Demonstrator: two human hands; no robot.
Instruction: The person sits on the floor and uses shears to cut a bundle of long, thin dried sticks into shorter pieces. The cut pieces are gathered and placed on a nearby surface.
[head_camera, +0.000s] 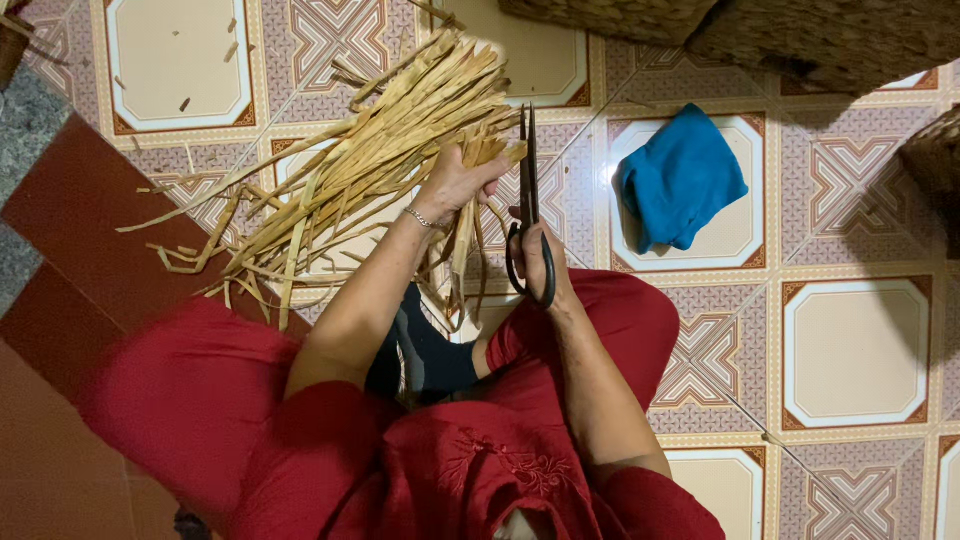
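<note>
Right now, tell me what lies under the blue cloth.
The blue cloth lies bunched on a patterned floor tile, whose cream centre shows around it. Whatever may sit beneath its folds is covered. The nearest hand, the right hand, holds black scissors and is apart from it.

Patterned tile floor (850, 360): cream squares framed in rust-orange, mauve geometric bands between. Red and grey slab (70, 220) along left edge. Woven baskets (800, 35) at top right, casting shadow. Crumpled blue cloth (680, 180) on tile. Warm indoor light.
</note>
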